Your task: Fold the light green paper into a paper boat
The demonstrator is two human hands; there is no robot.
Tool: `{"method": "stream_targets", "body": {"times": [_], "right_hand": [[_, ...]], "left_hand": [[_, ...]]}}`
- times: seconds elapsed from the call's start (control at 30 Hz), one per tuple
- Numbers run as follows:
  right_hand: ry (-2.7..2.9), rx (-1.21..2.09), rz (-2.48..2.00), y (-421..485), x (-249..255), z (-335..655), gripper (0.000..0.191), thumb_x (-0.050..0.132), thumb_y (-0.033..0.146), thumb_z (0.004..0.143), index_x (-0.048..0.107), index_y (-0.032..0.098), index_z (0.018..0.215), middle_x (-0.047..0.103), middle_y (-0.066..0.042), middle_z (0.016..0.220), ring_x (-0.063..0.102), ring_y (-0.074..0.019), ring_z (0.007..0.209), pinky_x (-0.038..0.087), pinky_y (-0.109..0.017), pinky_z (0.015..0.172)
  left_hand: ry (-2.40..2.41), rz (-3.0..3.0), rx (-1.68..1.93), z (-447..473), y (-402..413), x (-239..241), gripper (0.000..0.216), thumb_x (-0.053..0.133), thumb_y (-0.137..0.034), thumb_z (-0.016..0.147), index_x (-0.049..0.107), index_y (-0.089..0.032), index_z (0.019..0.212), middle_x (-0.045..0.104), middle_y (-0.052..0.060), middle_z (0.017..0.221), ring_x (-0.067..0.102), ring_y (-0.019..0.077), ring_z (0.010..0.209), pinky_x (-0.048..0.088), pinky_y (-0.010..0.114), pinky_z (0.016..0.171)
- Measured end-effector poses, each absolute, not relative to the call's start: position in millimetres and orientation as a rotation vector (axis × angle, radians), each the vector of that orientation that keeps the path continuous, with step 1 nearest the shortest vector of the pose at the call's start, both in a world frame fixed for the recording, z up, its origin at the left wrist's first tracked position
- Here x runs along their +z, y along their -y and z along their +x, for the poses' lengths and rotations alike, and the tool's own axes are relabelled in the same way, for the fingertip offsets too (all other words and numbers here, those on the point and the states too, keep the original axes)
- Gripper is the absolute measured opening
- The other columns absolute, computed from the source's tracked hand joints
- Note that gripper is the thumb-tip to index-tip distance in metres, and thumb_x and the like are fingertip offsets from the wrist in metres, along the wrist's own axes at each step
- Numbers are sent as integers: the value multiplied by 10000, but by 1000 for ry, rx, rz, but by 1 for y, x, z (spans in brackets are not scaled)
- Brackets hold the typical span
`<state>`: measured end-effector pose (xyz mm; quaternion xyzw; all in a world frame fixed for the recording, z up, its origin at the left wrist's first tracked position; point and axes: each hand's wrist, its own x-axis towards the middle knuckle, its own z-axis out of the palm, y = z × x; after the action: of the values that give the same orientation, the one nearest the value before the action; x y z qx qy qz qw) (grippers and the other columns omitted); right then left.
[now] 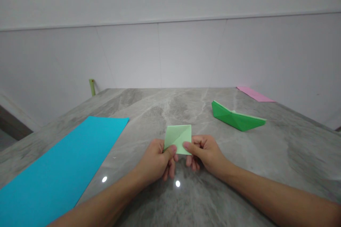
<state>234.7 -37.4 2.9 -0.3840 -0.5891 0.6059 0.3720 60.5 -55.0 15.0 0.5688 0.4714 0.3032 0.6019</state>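
Between my two hands is a small square of folded light green paper (178, 136), raised a little above the table, with a diagonal fold line across its face. My left hand (160, 158) pinches its lower left corner, thumb on the front and fingers behind. At the lower right, my right hand (206, 152) grips it the same way, thumb over the front. The back of the paper is hidden. Beyond my right hand, a bright green folded paper boat (238, 116) rests on the table.
A large blue sheet (61, 163) covers the left side of the grey marbled table (160, 106). Pink paper (254, 94) lies at the far right edge. A green strip-like object (92, 87) stands by the far left edge, and a white wall (160, 53) rises behind.
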Motion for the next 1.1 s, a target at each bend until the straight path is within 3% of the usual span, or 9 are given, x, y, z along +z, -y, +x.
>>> {"method": "stream_targets", "body": {"times": [0.2,0.33,0.53,0.73,0.93,1.1], "right_hand": [[1609,1734,-902,36,2,234,423,686,518,710,630,102,661,650,-39,508,535,-84,366,398,-170,371],[1638,1771,-854,37,0,235,436,650,521,747,632,97,645,651,-44,501,530,-77,356,387,-161,364],[1472,1805,-867,37,-2,237,398,714,487,685,605,107,640,649,-43,467,508,-82,309,355,-155,318],[1398,1715,-882,34,-4,238,407,675,510,716,542,144,601,575,9,382,399,-62,254,280,-162,278],[1603,1594,-878,36,-3,237,462,553,584,807,504,164,621,455,65,345,307,-49,287,226,-185,337],[1677,1508,-942,37,-4,236,524,461,593,863,455,179,542,371,73,307,256,-54,291,181,-212,354]], "left_hand": [[-1135,1351,747,63,58,12,371,463,-504,784,514,-180,611,515,-29,349,338,75,238,228,190,278],[-1132,1394,720,63,61,12,387,455,-516,793,514,-182,606,501,-38,345,323,70,242,232,192,285],[-1080,1320,700,62,59,15,406,489,-560,752,519,-179,616,518,-30,345,344,72,234,236,184,272],[-1092,1235,797,62,60,19,403,538,-543,722,523,-167,581,521,-20,333,348,67,231,246,172,271],[-977,1198,816,58,57,16,314,589,-401,746,591,-128,592,552,-2,353,381,62,260,318,164,318],[-955,1173,805,57,58,17,290,595,-372,756,583,-131,595,528,-14,336,346,55,251,268,163,304]]}}
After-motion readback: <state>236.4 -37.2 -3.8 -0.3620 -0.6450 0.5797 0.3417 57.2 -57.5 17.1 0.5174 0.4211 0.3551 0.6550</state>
